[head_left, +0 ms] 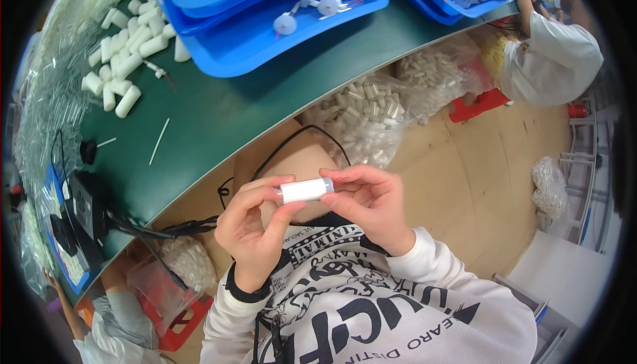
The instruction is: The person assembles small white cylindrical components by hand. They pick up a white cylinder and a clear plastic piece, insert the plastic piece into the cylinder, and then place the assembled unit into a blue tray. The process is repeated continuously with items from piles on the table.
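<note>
A small white cylinder [305,190] with a clear, pale bluish end lies level between my two hands, above my lap and off the table's near edge. My left hand [255,221] pinches its left end between thumb and fingers. At the other end, the thumb and fingers of my right hand [371,208] are closed on the clear part. A bit of red shows by my right fingertips, too small to make out. Similar white cylinders [126,65] are heaped on the green table [199,109] at the far left.
Stacked blue trays [232,59] stand at the table's far side, holding white discs with thin wires. A thin white stick [159,141] lies on the table; black devices [86,205] with cables stand left. Bags of white parts [361,115] sit below the edge. Co-workers sit right and lower left.
</note>
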`<act>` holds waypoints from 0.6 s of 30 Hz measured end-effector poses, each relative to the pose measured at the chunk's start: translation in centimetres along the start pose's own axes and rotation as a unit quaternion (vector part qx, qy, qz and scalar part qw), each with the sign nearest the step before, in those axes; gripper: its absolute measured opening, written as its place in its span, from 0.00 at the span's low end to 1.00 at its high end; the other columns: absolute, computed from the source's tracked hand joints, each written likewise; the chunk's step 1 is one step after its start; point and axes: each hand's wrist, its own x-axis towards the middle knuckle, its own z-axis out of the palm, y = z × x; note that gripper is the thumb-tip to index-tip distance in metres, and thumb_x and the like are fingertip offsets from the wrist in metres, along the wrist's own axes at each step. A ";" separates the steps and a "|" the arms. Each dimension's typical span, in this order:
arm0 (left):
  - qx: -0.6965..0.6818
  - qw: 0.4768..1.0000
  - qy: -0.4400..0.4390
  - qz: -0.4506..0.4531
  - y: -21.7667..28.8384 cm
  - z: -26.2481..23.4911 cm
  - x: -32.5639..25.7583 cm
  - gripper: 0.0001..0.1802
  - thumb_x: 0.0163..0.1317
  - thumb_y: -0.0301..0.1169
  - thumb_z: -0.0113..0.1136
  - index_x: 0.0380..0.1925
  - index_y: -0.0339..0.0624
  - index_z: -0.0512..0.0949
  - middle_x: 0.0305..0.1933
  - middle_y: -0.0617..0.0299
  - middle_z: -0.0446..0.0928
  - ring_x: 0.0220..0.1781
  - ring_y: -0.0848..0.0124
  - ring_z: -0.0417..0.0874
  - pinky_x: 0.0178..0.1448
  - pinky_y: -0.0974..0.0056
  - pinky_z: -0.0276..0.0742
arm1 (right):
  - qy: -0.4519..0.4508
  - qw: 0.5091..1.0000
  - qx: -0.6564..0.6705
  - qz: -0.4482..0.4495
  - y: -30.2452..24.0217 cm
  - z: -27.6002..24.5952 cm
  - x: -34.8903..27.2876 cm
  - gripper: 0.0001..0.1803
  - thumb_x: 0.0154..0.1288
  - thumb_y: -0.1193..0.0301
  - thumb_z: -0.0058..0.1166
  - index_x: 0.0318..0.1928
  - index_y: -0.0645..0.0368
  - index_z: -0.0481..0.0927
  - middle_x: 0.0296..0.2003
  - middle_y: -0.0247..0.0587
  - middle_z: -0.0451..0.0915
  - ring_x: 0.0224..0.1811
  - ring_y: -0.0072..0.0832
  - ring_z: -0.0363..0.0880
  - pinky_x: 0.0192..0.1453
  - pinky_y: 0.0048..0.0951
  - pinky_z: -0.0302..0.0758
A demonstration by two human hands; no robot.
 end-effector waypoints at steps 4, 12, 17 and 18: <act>0.003 1.000 -0.009 0.026 -2.4 1.0 0.3 0.12 0.47 0.12 0.62 0.32 0.29 0.73 0.41 0.46 0.77 0.42 0.64 0.80 0.47 0.65 0.77 | 0.047 0.999 -0.016 -0.018 0.5 -0.7 0.1 0.15 0.55 0.83 0.57 0.45 0.71 0.74 0.44 0.47 0.77 0.46 0.27 0.77 0.52 0.26 0.76; -0.015 0.996 0.020 -0.081 -4.5 2.5 1.0 0.11 0.49 0.12 0.60 0.34 0.30 0.77 0.43 0.53 0.74 0.43 0.69 0.78 0.47 0.69 0.77 | 0.156 0.988 0.014 -0.007 2.2 -2.3 1.2 0.14 0.56 0.81 0.57 0.45 0.69 0.75 0.42 0.44 0.78 0.45 0.24 0.78 0.51 0.22 0.75; -0.014 0.995 0.018 -0.092 -6.8 4.3 1.6 0.08 0.52 0.12 0.57 0.32 0.28 0.74 0.43 0.52 0.74 0.41 0.68 0.79 0.47 0.68 0.77 | 0.217 0.976 0.009 -0.026 3.9 -3.8 2.1 0.08 0.57 0.81 0.56 0.39 0.69 0.77 0.41 0.43 0.79 0.43 0.21 0.77 0.50 0.20 0.74; -0.015 0.994 0.012 -0.104 -7.3 4.8 1.9 0.08 0.52 0.12 0.58 0.33 0.28 0.75 0.43 0.53 0.74 0.41 0.68 0.79 0.47 0.69 0.77 | 0.223 0.974 0.001 -0.026 4.1 -4.4 2.4 0.08 0.58 0.81 0.56 0.38 0.69 0.77 0.40 0.43 0.79 0.43 0.21 0.77 0.50 0.20 0.74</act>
